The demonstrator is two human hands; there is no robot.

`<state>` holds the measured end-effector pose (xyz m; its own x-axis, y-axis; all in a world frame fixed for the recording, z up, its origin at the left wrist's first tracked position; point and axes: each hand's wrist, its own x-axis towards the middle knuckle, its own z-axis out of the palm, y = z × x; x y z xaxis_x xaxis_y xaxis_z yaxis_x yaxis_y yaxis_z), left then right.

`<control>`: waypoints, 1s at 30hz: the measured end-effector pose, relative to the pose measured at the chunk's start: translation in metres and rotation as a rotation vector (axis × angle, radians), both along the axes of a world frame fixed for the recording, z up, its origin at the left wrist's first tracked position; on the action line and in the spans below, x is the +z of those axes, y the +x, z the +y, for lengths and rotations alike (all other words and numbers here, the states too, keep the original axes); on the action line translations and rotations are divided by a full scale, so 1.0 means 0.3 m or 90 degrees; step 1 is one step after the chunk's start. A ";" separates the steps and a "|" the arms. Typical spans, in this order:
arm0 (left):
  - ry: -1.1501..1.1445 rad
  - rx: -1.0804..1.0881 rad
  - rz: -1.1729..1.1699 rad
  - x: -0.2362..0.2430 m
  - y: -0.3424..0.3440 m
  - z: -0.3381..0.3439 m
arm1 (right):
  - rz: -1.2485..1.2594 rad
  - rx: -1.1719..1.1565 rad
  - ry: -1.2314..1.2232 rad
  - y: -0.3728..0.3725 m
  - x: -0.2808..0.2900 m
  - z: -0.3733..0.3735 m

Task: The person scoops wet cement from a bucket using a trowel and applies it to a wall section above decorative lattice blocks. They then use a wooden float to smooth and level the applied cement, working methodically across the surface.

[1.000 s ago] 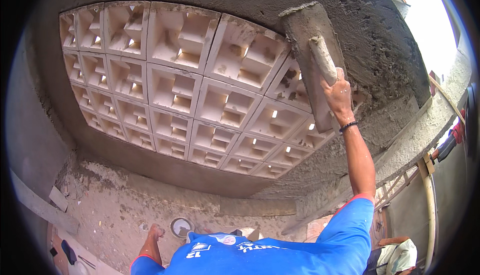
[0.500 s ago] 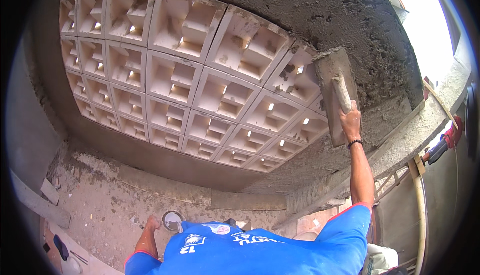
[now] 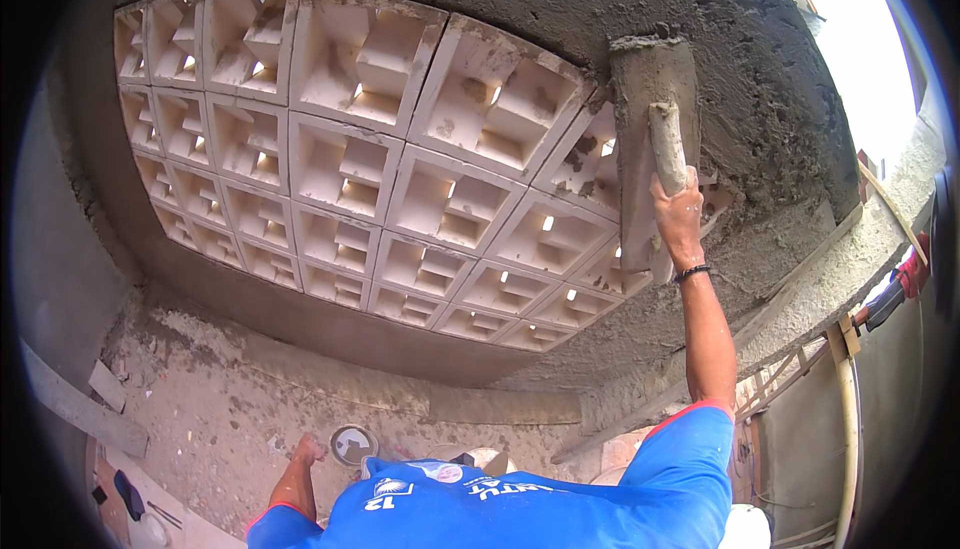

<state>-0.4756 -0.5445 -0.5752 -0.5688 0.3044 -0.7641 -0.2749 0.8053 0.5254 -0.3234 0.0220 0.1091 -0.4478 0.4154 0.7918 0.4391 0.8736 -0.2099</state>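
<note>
My right hand (image 3: 680,211) is closed around the handle of a long rectangular plastering float (image 3: 648,74). The float stands nearly upright against the wall, at the right edge of a panel of pale breeze blocks (image 3: 455,199), and covers part of the rightmost blocks. Wet grey mortar (image 3: 765,89) coats the wall above and to the right of it, rough and patchy in places. My left hand (image 3: 312,448) hangs low, holding nothing, its fingers loosely apart. Beside it, apart from the fingers, a round bucket (image 3: 353,445) with grey contents sits below.
A rough mortar-covered ledge (image 3: 800,269) runs along the right, with a pale pole (image 3: 848,429) below it. Boards (image 3: 85,404) lie at the lower left on debris-strewn ground (image 3: 210,404). A red-and-dark object (image 3: 905,279) is at the far right.
My right hand has carried the float left and slightly up along the wall, turning it more upright. It now overlaps more of the rightmost blocks. My left hand has barely moved.
</note>
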 end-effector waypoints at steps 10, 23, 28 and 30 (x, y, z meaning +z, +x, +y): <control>0.113 -0.298 0.037 -0.160 -0.083 -0.067 | -0.059 -0.072 0.020 0.273 -0.165 0.092; 0.168 -0.395 0.159 -0.235 0.010 -0.012 | -0.106 -0.036 0.126 -0.009 0.087 -0.016; 0.108 -0.028 -0.029 -0.093 0.076 0.040 | -0.126 -0.057 0.156 0.158 0.097 0.096; 0.111 -0.021 -0.050 -0.117 0.070 0.043 | -0.117 -0.052 0.130 0.228 0.072 0.140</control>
<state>-0.4546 -0.5315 -0.6102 -0.4975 0.4540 -0.7392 -0.2949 0.7129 0.6363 -0.2550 0.0639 0.1308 -0.5626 0.2964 0.7718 0.5247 0.8494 0.0563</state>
